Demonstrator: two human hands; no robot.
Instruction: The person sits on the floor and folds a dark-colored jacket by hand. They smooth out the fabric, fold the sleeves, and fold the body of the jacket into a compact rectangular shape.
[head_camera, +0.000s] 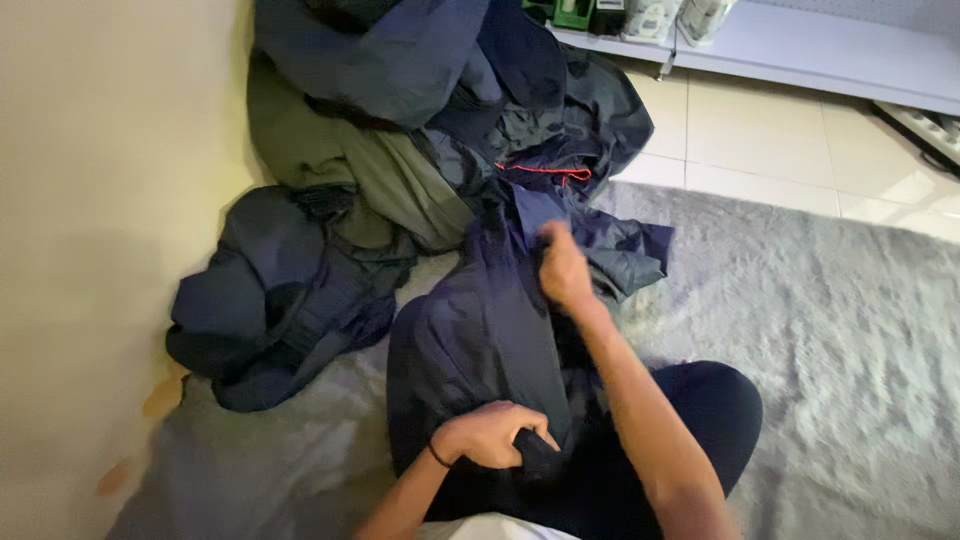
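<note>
head view, looking down at a seated person's lap. a dark navy jacket (480, 330) of thin, slightly shiny cloth lies over the person's knees and runs away from them across a grey shaggy rug (820, 330). left hand (492, 434), with a thin dark band at the wrist, is closed on the near edge of the jacket at the lap, fingers curled into the cloth. right hand (563, 270) is farther out, fingers pinched shut on a fold of the same jacket and holding it up off the rug; the hands are well apart, one at each end of the stretch of cloth. the right forearm crosses above a knee in dark trousers (700, 410).

beyond the jacket, against a cream wall (100, 200), a heap of clothes (400, 110): more navy pieces, an olive-green garment (400, 180), one dark piece with a thin red trim (545, 172). a separate crumpled navy bundle (270, 300) lies on the left, just beside the wall and touching the heap.

top right: pale floor tiles (760, 130) past the rug's edge, and a low white shelf (830, 50) with a few small packages, too blurred to tell apart.
</note>
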